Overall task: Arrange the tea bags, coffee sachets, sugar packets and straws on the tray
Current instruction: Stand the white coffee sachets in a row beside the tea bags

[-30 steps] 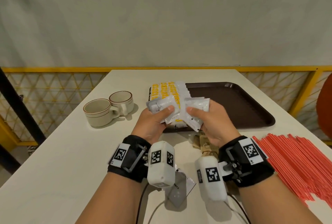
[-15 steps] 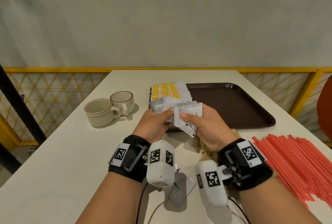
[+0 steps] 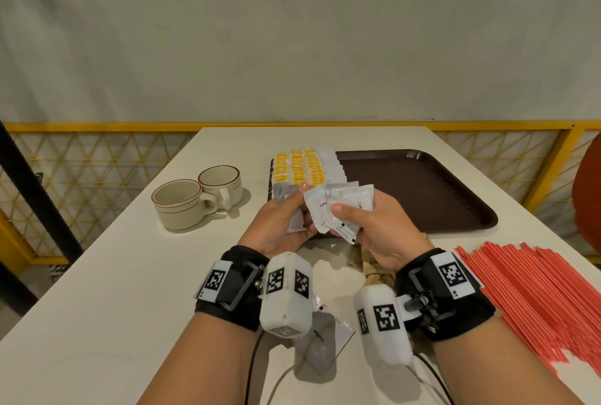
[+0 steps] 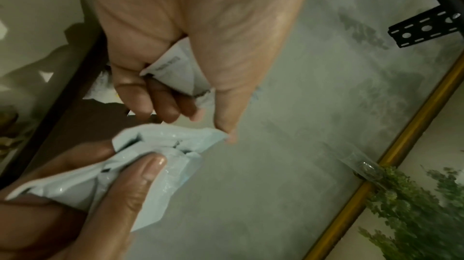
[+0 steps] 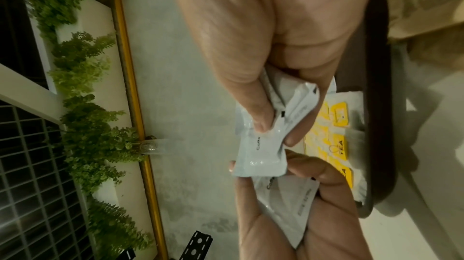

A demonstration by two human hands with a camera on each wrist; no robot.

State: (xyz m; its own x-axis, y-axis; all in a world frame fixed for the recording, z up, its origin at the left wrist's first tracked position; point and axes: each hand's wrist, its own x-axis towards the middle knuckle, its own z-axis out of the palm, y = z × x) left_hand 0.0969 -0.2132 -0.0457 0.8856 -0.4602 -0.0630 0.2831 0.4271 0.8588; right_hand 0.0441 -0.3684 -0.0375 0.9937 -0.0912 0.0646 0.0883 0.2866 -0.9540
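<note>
1. The white coffee sachets (image 3: pixel 338 209) are up off the table, split between my two hands over the near left corner of the brown tray (image 3: pixel 422 190).
2. My right hand (image 3: pixel 374 229) has thumb and curled fingers clamped on a fanned bunch of them; how many I cannot count, the edges overlap.
3. My left hand (image 3: pixel 279 225) grips a smaller bunch, mostly hidden behind its palm in the head view; its thumb tip touches the edge of the right hand's bunch.
4. Yellow-printed tea bags (image 3: pixel 299 165) lie in overlapping rows along the tray's left end, a row of plain white packets (image 3: pixel 330 164) beside them; their print is too small to read.
5. One more sachet (image 3: pixel 322 343) lies on the table (image 3: pixel 113 274) near me, partly covered by the left wrist camera.
6. Brown paper packets (image 3: pixel 370 264) sit under my right wrist, largely hidden.
7. Red straws (image 3: pixel 536 294) spread on the right, cut off by the picture's edge.
8. Two cups (image 3: pixel 195 201) stand touching, left of the tray.
</note>
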